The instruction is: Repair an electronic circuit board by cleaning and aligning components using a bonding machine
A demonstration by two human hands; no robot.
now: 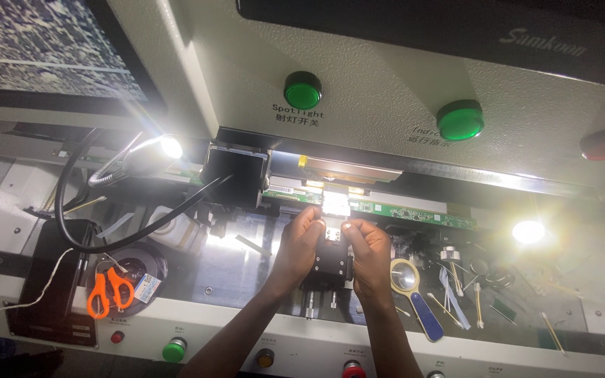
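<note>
On the pale grey machine's work deck (246, 276), a long green circuit strip (414, 211) runs behind a small black metal fixture block (330, 262). The left hand (297, 245) and right hand (369, 252) pinch its brightly lit top from either side, fingers closed on it, apparently mid-alignment; any further adjustment calls for fine, steady fingertip pressure.

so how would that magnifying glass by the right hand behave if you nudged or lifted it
The magnifying glass lies flat, so it would probably slide or pivot rather than roll. Its blue handle looks like rigid plastic, likely light. The round lens seems smooth, so possibly slippery and easy to scratch against the nearby metal tools.
</note>
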